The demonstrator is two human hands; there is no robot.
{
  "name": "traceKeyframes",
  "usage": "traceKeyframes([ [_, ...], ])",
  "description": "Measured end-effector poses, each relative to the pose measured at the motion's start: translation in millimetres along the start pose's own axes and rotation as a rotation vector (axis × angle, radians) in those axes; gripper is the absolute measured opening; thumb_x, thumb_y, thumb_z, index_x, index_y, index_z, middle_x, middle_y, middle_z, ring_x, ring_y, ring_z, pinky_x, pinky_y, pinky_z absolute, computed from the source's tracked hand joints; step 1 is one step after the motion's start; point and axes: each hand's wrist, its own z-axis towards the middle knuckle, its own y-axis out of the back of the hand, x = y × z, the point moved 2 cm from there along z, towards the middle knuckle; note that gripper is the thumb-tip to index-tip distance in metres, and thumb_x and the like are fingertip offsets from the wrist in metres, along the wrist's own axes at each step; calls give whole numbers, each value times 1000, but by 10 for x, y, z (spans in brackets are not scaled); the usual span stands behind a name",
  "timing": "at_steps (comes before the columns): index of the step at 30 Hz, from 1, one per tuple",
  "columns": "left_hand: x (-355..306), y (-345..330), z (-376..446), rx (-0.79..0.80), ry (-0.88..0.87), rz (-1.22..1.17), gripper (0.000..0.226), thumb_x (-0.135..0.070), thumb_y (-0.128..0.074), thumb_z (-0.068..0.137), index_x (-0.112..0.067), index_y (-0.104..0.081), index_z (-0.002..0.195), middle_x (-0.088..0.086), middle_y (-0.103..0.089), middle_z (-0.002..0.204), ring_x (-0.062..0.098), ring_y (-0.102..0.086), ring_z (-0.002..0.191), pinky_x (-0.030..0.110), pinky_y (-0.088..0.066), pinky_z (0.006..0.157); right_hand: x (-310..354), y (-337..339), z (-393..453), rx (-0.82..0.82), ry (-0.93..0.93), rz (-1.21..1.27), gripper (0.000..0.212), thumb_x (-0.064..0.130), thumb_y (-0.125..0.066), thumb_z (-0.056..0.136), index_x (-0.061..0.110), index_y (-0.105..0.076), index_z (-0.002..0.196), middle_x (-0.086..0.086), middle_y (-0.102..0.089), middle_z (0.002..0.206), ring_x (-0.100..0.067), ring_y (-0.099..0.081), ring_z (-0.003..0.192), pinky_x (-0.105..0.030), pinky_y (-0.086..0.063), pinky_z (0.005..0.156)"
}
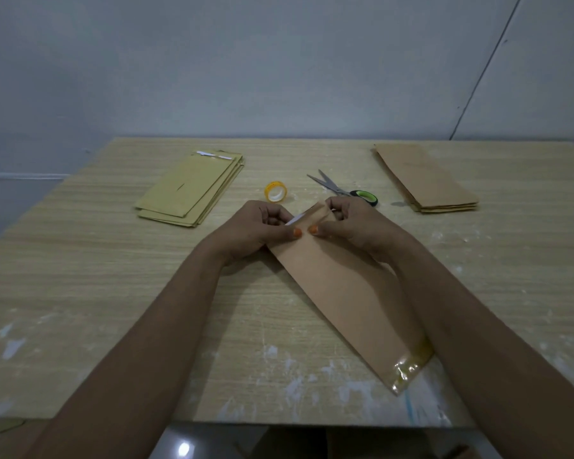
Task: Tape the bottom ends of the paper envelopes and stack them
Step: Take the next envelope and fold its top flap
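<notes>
- One brown envelope [342,293] is lying flat and slantwise on the table [80,276], its far end at the middle of the table and its near end by the front right edge.
- Clear shiny tape [408,367] is covering that near end; one strip is showing.
- Two hands are working at the envelope's far end, close together, thumbs almost meeting.
- The left hand [256,228] is pinching the far left corner, where a white strip [295,219] is peeking out under the flap.
- The right hand [352,226] is pinching the far right corner, fingers curled over the edge.
- Both thumbs, with orange nails, are pressing down on the paper's top face.
- One roll of tape [275,192], yellow with a white core, is standing on edge just beyond the left hand, touching neither hand.
- One pair of scissors [342,188] is lying just beyond the right hand, blades parted and pointing far left, handle black and green.
- Two stacks are sitting well apart at the far side of the table.
- The left stack [189,188] is yellowish and fanned untidily; about four envelopes are showing, though the exact count is unclear.
- The right stack [424,178] is brown and neater; roughly three edges are showing at its near end.
- White smears are marking the table's near edge and right side.
</notes>
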Motion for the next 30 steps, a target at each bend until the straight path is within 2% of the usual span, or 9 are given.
traceKeyframes([
  [4, -17, -19, -12, -39, 3, -83, 16, -2, -71, 86, 0, -69, 102, 11, -72, 84, 14, -67, 72, 22, -53, 65, -5, -46, 3, -36, 22, 82, 11, 14, -67, 92, 17, -72, 102, -8, -76, 93, -17, -70, 78, -29, -57, 68],
  [10, -34, -30, -53, -42, 46, -155, 47, -2, -79, 78, 1, -63, 122, 26, -69, 112, 28, -69, 93, 44, -55, 89, 22, -42, 20, -171, 51, 285, 23, 7, -70, 89, 17, -67, 109, 1, -73, 80, -12, -67, 69, -22, -53, 58],
  [12, -53, -5, -65, -15, 57, -161, 46, 1, -76, 80, -2, -64, 125, 26, -69, 114, 27, -68, 93, 40, -56, 85, 44, -43, 2, -159, 91, 241, 25, 10, -69, 90, 21, -65, 112, 3, -70, 80, -8, -63, 69, -18, -49, 58],
  [15, -78, 24, -72, 56, 74, -83, 49, 4, -74, 80, -4, -63, 127, 21, -71, 111, 23, -69, 91, 29, -57, 73, 55, -42, -4, -154, 100, 204, 4, 16, -66, 93, 16, -70, 92, 10, -64, 68, -1, -57, 59, -15, -43, 52],
  [16, -73, 29, -65, 62, 80, -51, 47, 3, -74, 80, -4, -64, 126, 20, -71, 109, 21, -69, 89, 28, -56, 71, 52, -33, -1, -159, 96, 182, 7, 16, -66, 93, 15, -69, 87, 11, -63, 66, 0, -55, 58, -16, -42, 51],
  [19, -49, 24, -57, 12, 99, -72, 24, -2, -75, 82, -5, -69, 106, 17, -72, 96, 18, -68, 82, 27, -55, 69, 31, 14, -3, -145, 91, 133, 12, 8, -67, 90, 14, -68, 79, 7, -64, 68, -2, -55, 60, -18, -44, 53],
  [23, -17, 40, -31, -39, 63, -71, 18, 5, -73, 82, -5, -67, 96, 13, -71, 84, 15, -66, 73, 24, -53, 67, 37, 13, -7, -65, 96, 97, 15, 2, -65, 89, 15, -69, 82, 10, -65, 64, -1, -55, 57, -16, -43, 51],
  [27, -31, 48, -43, -24, 27, -62, 20, -1, -77, 79, -4, -68, 97, 13, -70, 85, 17, -65, 77, 26, -52, 68, 1, -9, -22, 26, 81, 44, 15, 5, -77, 81, 17, -74, 89, -7, -72, 81, -10, -64, 71, -19, -49, 61],
  [30, -45, 42, -51, -22, 37, -12, 25, 1, -77, 80, 4, -65, 103, 10, -70, 85, 14, -65, 76, 23, -53, 66, -13, -26, -12, 7, 88, 61, 14, 1, -77, 79, 13, -74, 85, 1, -73, 74, -6, -65, 67, -18, -49, 61],
])
